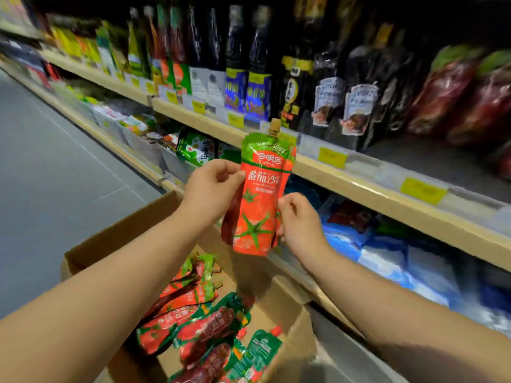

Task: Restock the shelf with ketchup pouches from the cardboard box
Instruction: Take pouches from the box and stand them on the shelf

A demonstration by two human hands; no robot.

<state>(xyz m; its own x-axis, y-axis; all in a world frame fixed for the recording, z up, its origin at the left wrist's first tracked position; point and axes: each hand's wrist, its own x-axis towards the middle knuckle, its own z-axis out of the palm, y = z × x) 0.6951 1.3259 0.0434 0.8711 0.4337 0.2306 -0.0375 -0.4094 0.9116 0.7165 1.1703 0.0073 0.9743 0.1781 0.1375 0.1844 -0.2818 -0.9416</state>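
Note:
I hold a red and green ketchup pouch [260, 194] upright in front of the shelf, its gold cap at the top. At least one more pouch seems stacked behind it. My left hand [213, 186] pinches the pouch's left edge near the middle. My right hand [300, 225] grips its lower right edge. Below, the open cardboard box [116, 239] holds several more ketchup pouches [193, 322] lying flat. The wooden shelf edge [345, 183] runs just behind the held pouch.
Dark sauce bottles [257, 64] and dark pouches [356, 87] fill the shelf above the held pouch. Red bags [456, 89] stand at the far right. Blue and white packets [387, 255] lie on the lower shelf. Grey aisle floor [55, 175] stretches to the left.

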